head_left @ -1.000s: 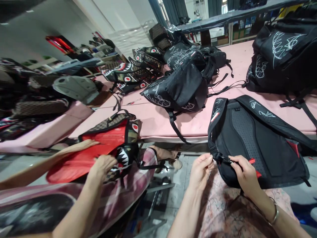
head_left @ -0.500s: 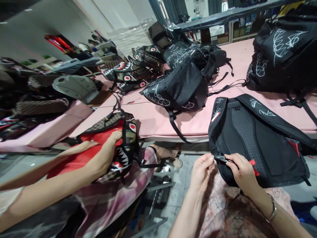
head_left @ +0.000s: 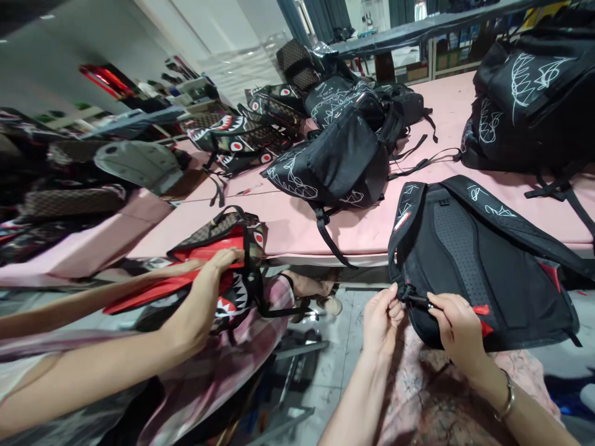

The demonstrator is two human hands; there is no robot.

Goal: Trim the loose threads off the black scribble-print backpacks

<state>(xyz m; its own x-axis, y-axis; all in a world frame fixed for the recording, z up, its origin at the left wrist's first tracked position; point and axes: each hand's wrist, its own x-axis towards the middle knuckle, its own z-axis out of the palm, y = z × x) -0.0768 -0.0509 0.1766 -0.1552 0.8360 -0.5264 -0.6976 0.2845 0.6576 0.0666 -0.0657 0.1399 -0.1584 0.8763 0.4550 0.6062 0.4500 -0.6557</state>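
A black backpack (head_left: 502, 272) leans against the table edge and my lap, back panel up, with white scribble print on its shoulder straps. My left hand (head_left: 383, 316) is closed in a pinch at the black strap end (head_left: 406, 292) by the pack's lower left corner. In my right hand (head_left: 455, 325) are thread snips (head_left: 421, 301), red handle ends sticking out behind the fingers. Their dark blades point left at the strap end, close to my left fingertips. Whether the blades touch a thread is too small to tell.
On the pink table (head_left: 432, 229) lie another black backpack (head_left: 344, 161) and a large black bag (head_left: 525, 111). Camouflage shark-print bags (head_left: 237, 139) sit farther back. To my left, a co-worker's hands (head_left: 218, 266) are at a red-lined bag (head_left: 186, 288).
The snips have turned slightly, and my right hand has shifted a little to the right. My left hand keeps its pinch. The co-worker's red-lined bag has tilted and its lining shows less.
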